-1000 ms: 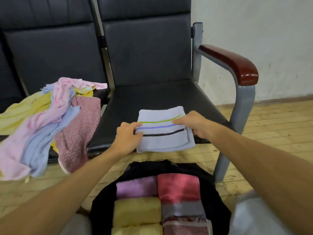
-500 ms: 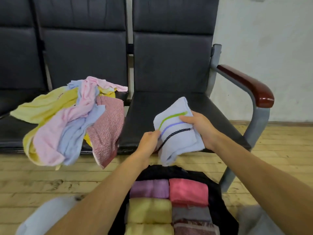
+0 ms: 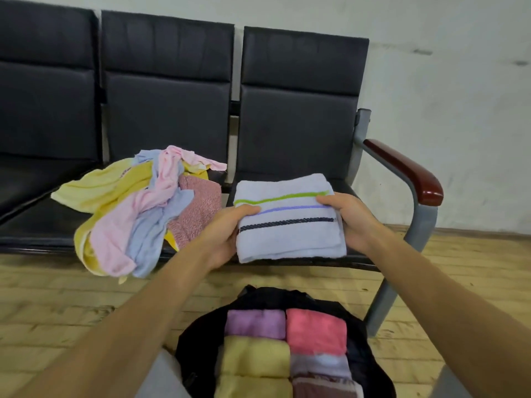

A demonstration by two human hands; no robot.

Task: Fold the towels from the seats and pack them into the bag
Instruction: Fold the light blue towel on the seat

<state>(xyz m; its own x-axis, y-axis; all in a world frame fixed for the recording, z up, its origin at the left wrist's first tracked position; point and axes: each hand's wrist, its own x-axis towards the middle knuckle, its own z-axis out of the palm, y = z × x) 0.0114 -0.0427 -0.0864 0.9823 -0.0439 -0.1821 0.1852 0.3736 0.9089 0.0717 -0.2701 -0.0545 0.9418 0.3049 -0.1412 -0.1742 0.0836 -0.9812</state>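
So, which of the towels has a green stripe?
The folded pale blue towel that the left hand and right hand hold; no other shows a green stripe.

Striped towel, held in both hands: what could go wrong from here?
1. The left hand and right hand grip the striped towel only at its sides; its fold could sag open in transit.
2. The bag looks nearly full of folded towels, so it may not fit flat.
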